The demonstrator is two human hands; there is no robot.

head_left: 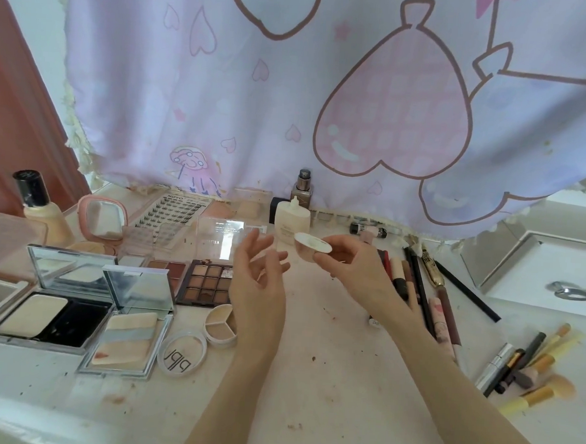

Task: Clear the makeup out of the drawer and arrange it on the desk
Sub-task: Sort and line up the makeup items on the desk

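Note:
My right hand (350, 270) holds a small round white-and-pink puff (312, 245) above the middle of the white desk (328, 344). My left hand (259, 274) hovers just left of it, fingers spread and holding nothing. Makeup covers the desk: open powder compacts (52, 317) at the left, a brown eyeshadow palette (207, 283), a round three-part concealer pot (220, 325), a clear round lid (182, 354), and a row of pencils and lip sticks (415, 280) at the right. The drawer is not in view.
A foundation bottle (42, 206), a pink mirror (103, 218) and a lash tray (174, 211) stand at the back left. A cream bottle (291, 221) is at the back centre. Brushes (536, 370) lie at the right. A printed curtain (292, 101) hangs behind.

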